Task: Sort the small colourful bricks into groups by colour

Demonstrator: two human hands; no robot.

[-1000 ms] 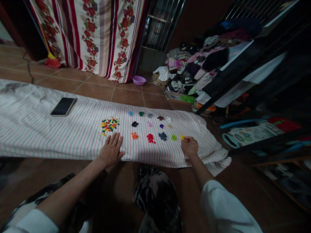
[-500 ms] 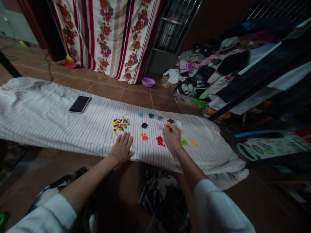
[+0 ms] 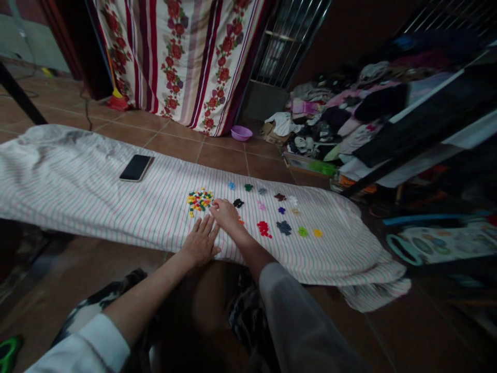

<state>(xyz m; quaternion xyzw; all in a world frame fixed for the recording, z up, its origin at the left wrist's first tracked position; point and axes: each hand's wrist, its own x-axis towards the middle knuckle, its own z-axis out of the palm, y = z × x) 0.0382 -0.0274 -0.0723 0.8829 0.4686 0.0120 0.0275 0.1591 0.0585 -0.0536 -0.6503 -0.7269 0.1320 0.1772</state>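
My left hand (image 3: 201, 242) lies flat on the striped cloth (image 3: 163, 207), fingers spread, just below a mixed pile of small coloured pieces (image 3: 200, 201). At the right edge of that pile is my right hand (image 3: 226, 215), fingers pinched together; whatever is between the fingertips is too small to make out. Its wrist partly covers an orange group (image 3: 241, 221). Single-colour groups lie to the right, among them black (image 3: 238, 203), red (image 3: 264, 229), dark grey (image 3: 283, 227), lime green (image 3: 302, 231), yellow (image 3: 317, 233) and pink (image 3: 261, 205).
A phone (image 3: 135, 168) lies on the cloth at the left. Beyond the cloth, a purple bowl (image 3: 241, 133) stands on the tiled floor before a flowered curtain (image 3: 194, 62). Heaped clothes (image 3: 330, 114) and a dark slanting bar (image 3: 365, 178) are at the right.
My right hand has moved left from the pink group to the edge of the mixed pile, uncovering the dark grey and purple groups. My left hand stays flat. The view has shifted slightly.
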